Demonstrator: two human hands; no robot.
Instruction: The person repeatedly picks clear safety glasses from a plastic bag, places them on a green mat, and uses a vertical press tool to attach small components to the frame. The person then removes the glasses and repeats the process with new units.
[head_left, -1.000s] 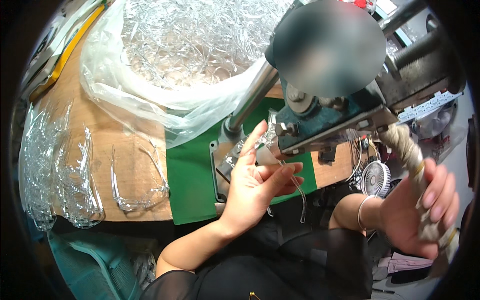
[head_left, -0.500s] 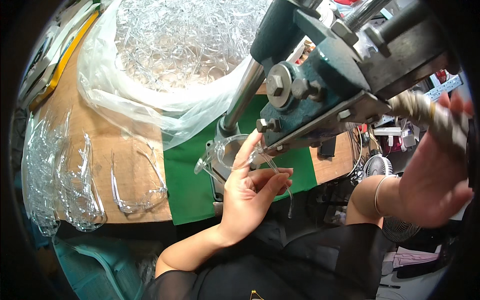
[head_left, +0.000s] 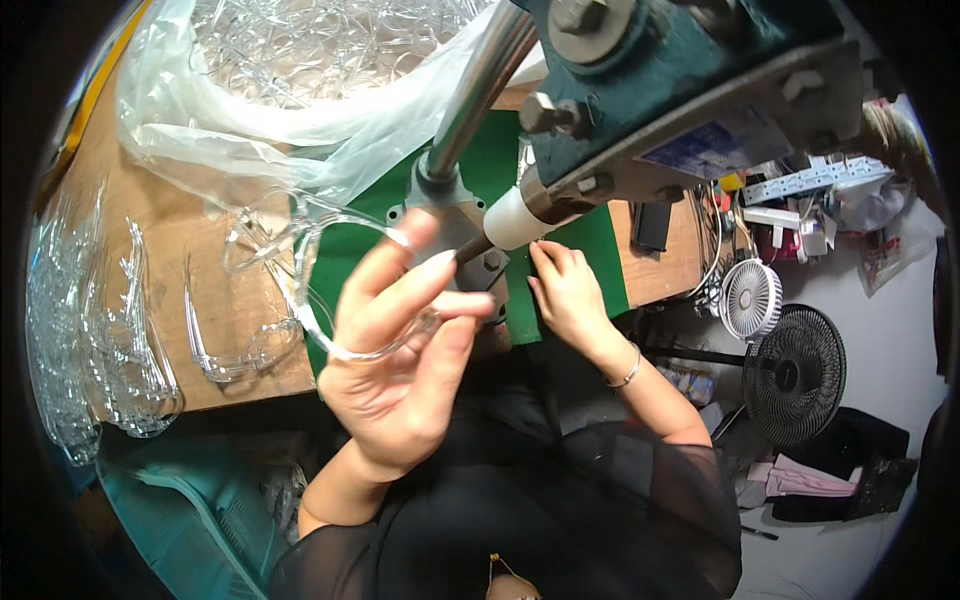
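My left hand [head_left: 395, 370] is raised left of the press, its fingers curled around a clear plastic eyeglass frame [head_left: 312, 300]. One rim loops around the fingers; the frame's far parts blur against the table. A dark green hand press [head_left: 640, 110] stands over the work spot, with a white sleeve [head_left: 512, 218] and a dark rod under its head. My right hand [head_left: 572, 295] is low beside the press base [head_left: 465, 230], at the green mat [head_left: 600, 260]. Its fingers and thumb are drawn together; what lies between them is hidden.
Several clear frames [head_left: 150, 340] lie in rows at the table's left, and one clear frame [head_left: 235, 365] lies apart. A plastic bag [head_left: 230, 150] full of clear pieces is behind. Below left is a teal basket [head_left: 190, 520]; at right are a white fan [head_left: 750, 300] and black fan [head_left: 795, 375].
My right hand has left the wrapped press lever and come down beside the base. My left hand has drawn the eyeglass frame away from the press head, leftward. The view has shifted too.
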